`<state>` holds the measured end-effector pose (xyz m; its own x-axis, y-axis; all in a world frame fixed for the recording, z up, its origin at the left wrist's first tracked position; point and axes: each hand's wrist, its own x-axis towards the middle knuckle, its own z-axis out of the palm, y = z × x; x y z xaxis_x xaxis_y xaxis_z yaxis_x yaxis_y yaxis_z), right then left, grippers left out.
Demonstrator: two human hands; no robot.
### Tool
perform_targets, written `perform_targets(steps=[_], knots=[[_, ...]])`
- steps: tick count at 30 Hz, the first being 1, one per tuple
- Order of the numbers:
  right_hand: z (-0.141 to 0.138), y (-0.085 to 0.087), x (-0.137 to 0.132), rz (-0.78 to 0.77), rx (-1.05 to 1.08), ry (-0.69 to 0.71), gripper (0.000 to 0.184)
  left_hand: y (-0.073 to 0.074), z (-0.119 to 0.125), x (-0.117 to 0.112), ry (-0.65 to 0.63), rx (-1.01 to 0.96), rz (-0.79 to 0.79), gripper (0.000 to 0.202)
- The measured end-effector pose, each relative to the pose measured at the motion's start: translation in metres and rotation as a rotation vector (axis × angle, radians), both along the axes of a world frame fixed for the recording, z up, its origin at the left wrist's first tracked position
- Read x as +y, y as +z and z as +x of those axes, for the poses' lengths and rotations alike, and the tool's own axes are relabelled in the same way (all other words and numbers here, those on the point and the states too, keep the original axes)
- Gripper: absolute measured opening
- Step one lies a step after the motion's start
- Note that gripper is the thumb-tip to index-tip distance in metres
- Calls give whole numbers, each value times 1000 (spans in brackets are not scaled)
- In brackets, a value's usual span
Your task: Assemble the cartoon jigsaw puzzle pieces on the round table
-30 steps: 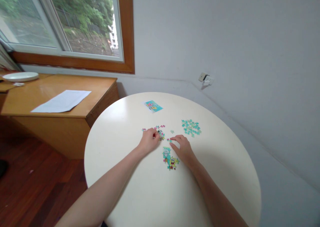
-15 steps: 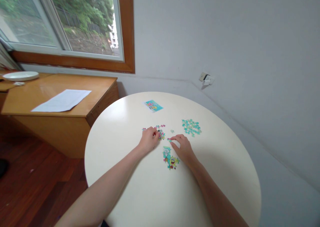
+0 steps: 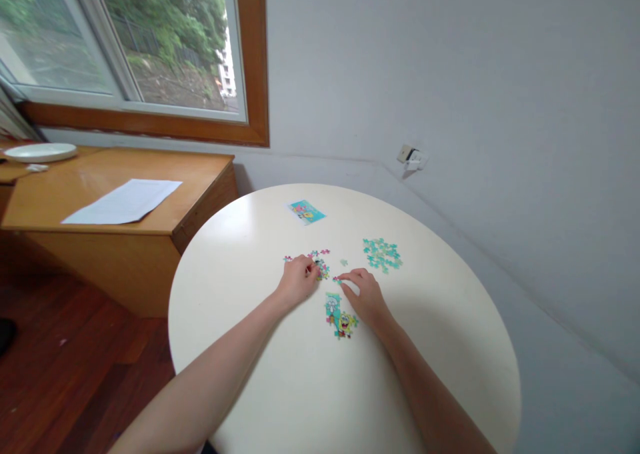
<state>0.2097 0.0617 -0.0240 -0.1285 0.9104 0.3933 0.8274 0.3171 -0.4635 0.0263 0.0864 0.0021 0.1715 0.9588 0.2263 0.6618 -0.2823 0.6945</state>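
My right hand (image 3: 367, 297) holds a small pink and teal puzzle piece (image 3: 337, 279) at its fingertips, just above the partly joined puzzle. That joined section (image 3: 334, 307) shows a teal figure beside a yellow cartoon sponge (image 3: 346, 322). My left hand (image 3: 297, 279) rests at a pile of mixed-colour loose pieces (image 3: 324, 269), its fingers bent and pinched together. Whatever lies between those fingers is too small to make out, and the hand covers part of the pile. One pale piece (image 3: 344, 263) lies alone between the two hands.
Teal pieces (image 3: 383, 255) form a second pile on the right of the round white table (image 3: 280, 394). Farther back lies a picture card (image 3: 307, 212). A wooden desk (image 3: 200, 174) with a paper sheet (image 3: 125, 201) and a white plate (image 3: 41, 152) stands left, below the window.
Both hands keep nearly the same place and grip. The whole view has shifted very slightly; the pieces lie as before.
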Motion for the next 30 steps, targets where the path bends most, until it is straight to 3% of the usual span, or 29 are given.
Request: perform_targets(steps=[30], knots=[[5, -4, 4, 24, 9, 50, 15, 2, -1, 0, -9, 35, -8, 22]])
